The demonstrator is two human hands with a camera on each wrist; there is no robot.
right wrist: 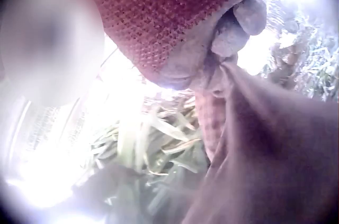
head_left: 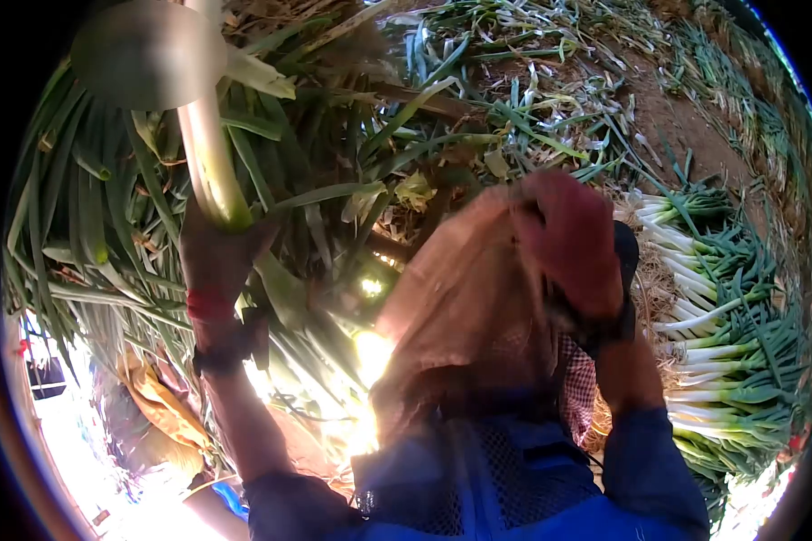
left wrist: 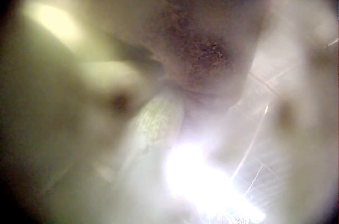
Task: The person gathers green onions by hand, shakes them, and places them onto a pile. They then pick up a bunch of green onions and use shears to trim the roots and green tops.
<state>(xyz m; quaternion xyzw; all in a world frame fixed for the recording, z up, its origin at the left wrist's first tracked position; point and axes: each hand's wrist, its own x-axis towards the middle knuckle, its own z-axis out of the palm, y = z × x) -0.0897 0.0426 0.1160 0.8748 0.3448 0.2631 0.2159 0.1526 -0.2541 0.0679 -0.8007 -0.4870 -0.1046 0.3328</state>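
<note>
My gloved left hand [head_left: 221, 257], with a red band at its wrist, grips a thick leek [head_left: 209, 158] around its green part. The pale stem points up toward the top of the head view. In the blurred left wrist view, the brown glove [left wrist: 196, 49] lies against a pale green stalk [left wrist: 159, 118]. On the other side, my right hand [head_left: 568, 234] wears a red glove. Its curled fingers pinch a corner of a brown cloth [head_left: 469, 316] spread over my lap. The right wrist view shows the cloth [right wrist: 275, 144] pulled into folds beneath those fingers [right wrist: 230, 39].
Many leek leaves [head_left: 90, 207] are heaped at the left. A row of leeks [head_left: 704, 361] lies on the ground at the right, white stems toward me. Cut leaves and scraps [head_left: 532, 90] litter the soil ahead. An orange-yellow sheet [head_left: 158, 401] lies at lower left.
</note>
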